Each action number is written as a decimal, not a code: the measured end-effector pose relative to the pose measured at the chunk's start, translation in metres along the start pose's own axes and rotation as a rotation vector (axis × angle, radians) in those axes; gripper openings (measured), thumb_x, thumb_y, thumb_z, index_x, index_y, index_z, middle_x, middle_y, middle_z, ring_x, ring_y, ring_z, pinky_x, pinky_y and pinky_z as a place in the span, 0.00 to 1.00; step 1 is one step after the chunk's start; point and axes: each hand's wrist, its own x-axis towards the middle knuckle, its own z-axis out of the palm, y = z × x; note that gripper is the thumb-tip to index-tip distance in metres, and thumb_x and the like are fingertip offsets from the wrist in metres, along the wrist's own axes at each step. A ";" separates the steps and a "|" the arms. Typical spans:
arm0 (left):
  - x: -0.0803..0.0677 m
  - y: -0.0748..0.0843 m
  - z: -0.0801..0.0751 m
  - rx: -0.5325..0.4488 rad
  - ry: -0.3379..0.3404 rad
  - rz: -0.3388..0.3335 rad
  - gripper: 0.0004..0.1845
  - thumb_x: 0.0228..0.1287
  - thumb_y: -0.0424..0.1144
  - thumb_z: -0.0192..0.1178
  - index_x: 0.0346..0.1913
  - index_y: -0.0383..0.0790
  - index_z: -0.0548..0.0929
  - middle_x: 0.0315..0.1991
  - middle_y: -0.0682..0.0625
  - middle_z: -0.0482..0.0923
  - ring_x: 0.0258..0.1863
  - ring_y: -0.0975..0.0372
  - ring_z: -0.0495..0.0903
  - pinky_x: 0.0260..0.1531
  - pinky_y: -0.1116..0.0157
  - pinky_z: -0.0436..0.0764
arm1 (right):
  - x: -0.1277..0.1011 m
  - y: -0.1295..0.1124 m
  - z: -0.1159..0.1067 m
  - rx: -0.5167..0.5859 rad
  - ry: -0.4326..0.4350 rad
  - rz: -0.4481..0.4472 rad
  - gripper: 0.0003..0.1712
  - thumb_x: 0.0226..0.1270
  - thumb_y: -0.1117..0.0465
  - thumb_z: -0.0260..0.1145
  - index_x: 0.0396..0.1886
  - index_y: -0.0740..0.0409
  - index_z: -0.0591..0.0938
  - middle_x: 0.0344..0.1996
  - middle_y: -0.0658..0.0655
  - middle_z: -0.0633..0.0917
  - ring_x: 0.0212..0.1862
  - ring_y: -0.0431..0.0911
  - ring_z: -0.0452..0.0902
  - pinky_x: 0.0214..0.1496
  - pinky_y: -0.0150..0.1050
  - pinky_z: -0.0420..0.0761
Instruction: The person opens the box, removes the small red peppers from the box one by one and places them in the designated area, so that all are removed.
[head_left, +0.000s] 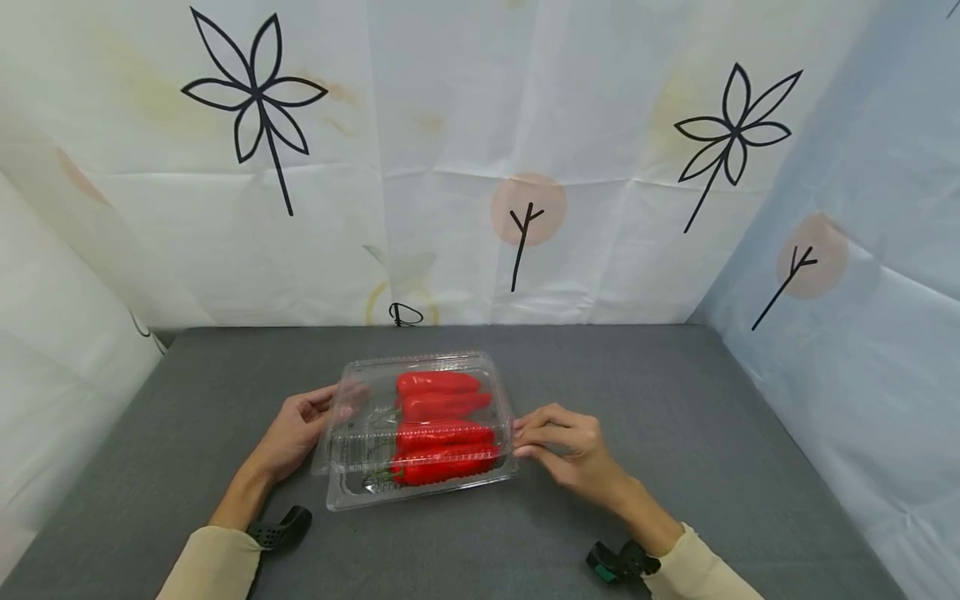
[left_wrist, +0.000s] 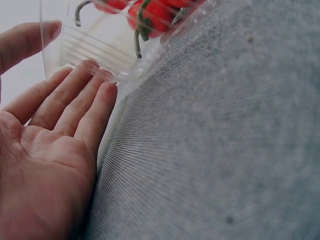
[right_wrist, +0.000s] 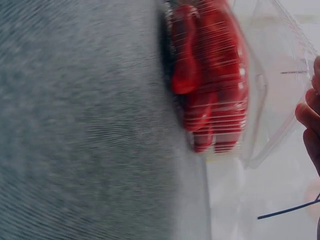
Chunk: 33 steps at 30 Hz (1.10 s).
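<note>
Both sleeves aside, the clear clamshell box [head_left: 420,429] of 4 red peppers [head_left: 442,437] is seen lid-down though perhaps unlatched, steadied at 9 o'clock by the left hand [head_left: 300,429] with nearly straight fingers and pinched at 3 o'clock by the right hand [head_left: 566,450].

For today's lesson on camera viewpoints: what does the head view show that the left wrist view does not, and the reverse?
Only the head view shows the right hand at the clear plastic clamshell box's right edge, the patterned backdrop and the whole grey table. Only the left wrist view shows the left hand palm up close, and the peppers' green stems. Both show the box, red peppers and left hand.
</note>
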 end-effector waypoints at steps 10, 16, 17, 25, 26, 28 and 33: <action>0.001 0.002 0.005 0.036 -0.032 -0.017 0.27 0.72 0.27 0.60 0.70 0.22 0.68 0.56 0.49 0.84 0.48 0.58 0.86 0.42 0.59 0.87 | 0.012 -0.009 -0.015 -0.033 0.135 0.060 0.09 0.69 0.62 0.71 0.35 0.67 0.87 0.34 0.66 0.86 0.40 0.55 0.86 0.50 0.34 0.84; 0.002 0.002 0.009 0.054 -0.039 -0.018 0.25 0.70 0.28 0.62 0.67 0.23 0.72 0.56 0.39 0.83 0.49 0.60 0.85 0.45 0.62 0.86 | 0.018 -0.009 -0.018 -0.023 0.178 0.060 0.07 0.68 0.64 0.72 0.39 0.65 0.88 0.35 0.66 0.86 0.42 0.52 0.86 0.52 0.34 0.83; 0.003 0.002 0.010 0.053 -0.046 -0.017 0.25 0.70 0.28 0.63 0.67 0.23 0.73 0.57 0.38 0.82 0.50 0.60 0.85 0.46 0.63 0.85 | 0.020 -0.009 -0.018 -0.025 0.186 0.063 0.07 0.68 0.64 0.72 0.40 0.65 0.88 0.36 0.66 0.86 0.42 0.52 0.86 0.52 0.34 0.83; 0.005 -0.001 0.009 -0.087 -0.196 0.035 0.28 0.71 0.22 0.57 0.70 0.16 0.63 0.66 0.26 0.70 0.63 0.56 0.78 0.58 0.63 0.78 | 0.039 -0.007 -0.022 -0.009 0.245 0.214 0.10 0.72 0.65 0.67 0.44 0.71 0.85 0.40 0.65 0.85 0.46 0.48 0.83 0.54 0.35 0.82; 0.005 -0.001 0.009 -0.097 -0.202 0.032 0.29 0.71 0.22 0.57 0.71 0.17 0.62 0.66 0.27 0.70 0.64 0.56 0.78 0.58 0.62 0.78 | 0.041 -0.006 -0.022 -0.010 0.251 0.234 0.10 0.72 0.67 0.67 0.45 0.71 0.85 0.41 0.65 0.85 0.47 0.48 0.82 0.55 0.35 0.81; 0.005 -0.001 0.009 -0.107 -0.208 0.029 0.29 0.71 0.22 0.57 0.71 0.17 0.62 0.66 0.28 0.70 0.63 0.56 0.78 0.58 0.62 0.79 | 0.045 -0.003 -0.021 -0.010 0.260 0.269 0.09 0.71 0.70 0.66 0.47 0.72 0.83 0.41 0.66 0.84 0.48 0.48 0.82 0.57 0.36 0.81; 0.005 -0.001 0.010 -0.102 -0.221 0.036 0.29 0.70 0.22 0.58 0.70 0.16 0.63 0.65 0.33 0.75 0.63 0.57 0.79 0.56 0.63 0.80 | 0.052 0.002 -0.021 0.020 0.264 0.392 0.14 0.71 0.74 0.64 0.54 0.72 0.80 0.46 0.67 0.82 0.51 0.50 0.81 0.58 0.38 0.79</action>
